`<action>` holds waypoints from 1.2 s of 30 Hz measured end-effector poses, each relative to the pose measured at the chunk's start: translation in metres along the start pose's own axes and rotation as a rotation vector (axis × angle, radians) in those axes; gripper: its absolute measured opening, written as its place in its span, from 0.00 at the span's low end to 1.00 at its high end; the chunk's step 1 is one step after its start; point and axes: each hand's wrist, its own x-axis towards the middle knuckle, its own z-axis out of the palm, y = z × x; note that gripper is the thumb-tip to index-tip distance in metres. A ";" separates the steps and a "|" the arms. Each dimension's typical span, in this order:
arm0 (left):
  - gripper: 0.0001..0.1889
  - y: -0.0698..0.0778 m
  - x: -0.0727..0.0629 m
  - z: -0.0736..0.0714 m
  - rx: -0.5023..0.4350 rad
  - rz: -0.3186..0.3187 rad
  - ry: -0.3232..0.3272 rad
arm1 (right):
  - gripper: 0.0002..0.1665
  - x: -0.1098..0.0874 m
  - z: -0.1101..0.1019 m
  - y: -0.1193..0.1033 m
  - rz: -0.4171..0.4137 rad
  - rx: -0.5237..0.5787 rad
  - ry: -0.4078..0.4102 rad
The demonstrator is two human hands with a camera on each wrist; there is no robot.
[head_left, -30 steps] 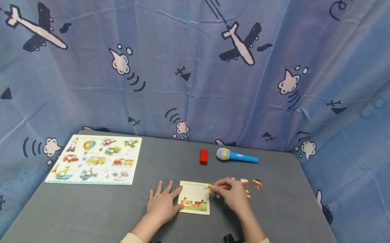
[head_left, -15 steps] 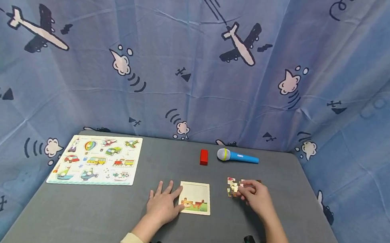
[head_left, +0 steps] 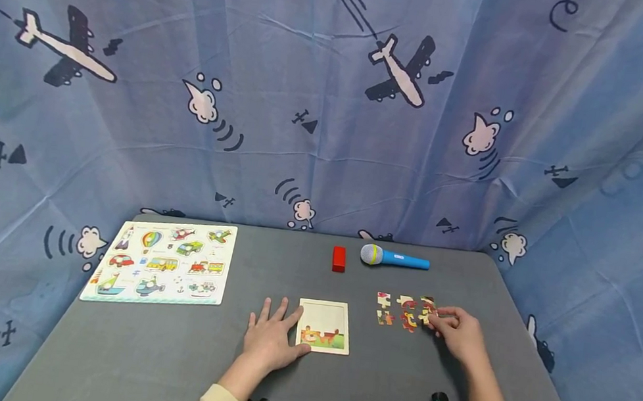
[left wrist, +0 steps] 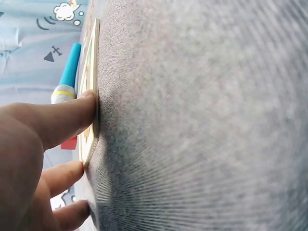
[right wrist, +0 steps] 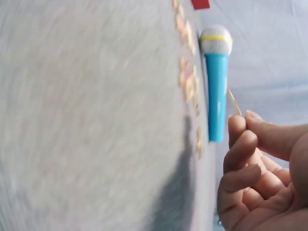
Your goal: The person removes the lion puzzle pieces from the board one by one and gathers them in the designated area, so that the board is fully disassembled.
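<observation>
A small square jigsaw tray [head_left: 326, 313] lies in the middle of the table, with a strip of fitted pieces [head_left: 323, 338] along its near edge showing an animal on green. My left hand [head_left: 270, 345] is spread at its left side. Thumb and fingertip touch the tray's edge in the left wrist view. To the right, my right hand [head_left: 463, 337] pinches a jigsaw piece [right wrist: 234, 102] between thumb and index finger, seen nearly edge-on in the right wrist view. It is held over the right end of several loose jigsaw pieces [head_left: 408, 321] on the table.
A large picture board of vehicles [head_left: 162, 265] lies at the left. Towards the back are a red block [head_left: 338, 259] and a blue toy microphone [head_left: 404, 260]. A blue patterned curtain [head_left: 329, 129] hangs behind the grey table [head_left: 160, 361].
My right hand has carried the pinched piece away from the tray's upper right corner, rightward across the loose pieces. My left hand stays at the tray.
</observation>
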 end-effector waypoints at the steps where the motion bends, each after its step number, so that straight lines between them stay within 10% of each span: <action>1: 0.42 0.000 0.000 0.000 -0.003 0.002 0.005 | 0.23 0.001 -0.001 0.003 0.013 -0.005 -0.002; 23: 0.42 0.000 0.000 0.002 -0.002 -0.002 0.016 | 0.23 0.005 -0.002 0.015 0.124 -0.167 0.068; 36: 0.41 -0.009 0.002 -0.011 -0.022 0.039 -0.095 | 0.28 -0.004 0.006 -0.021 0.020 -0.114 0.073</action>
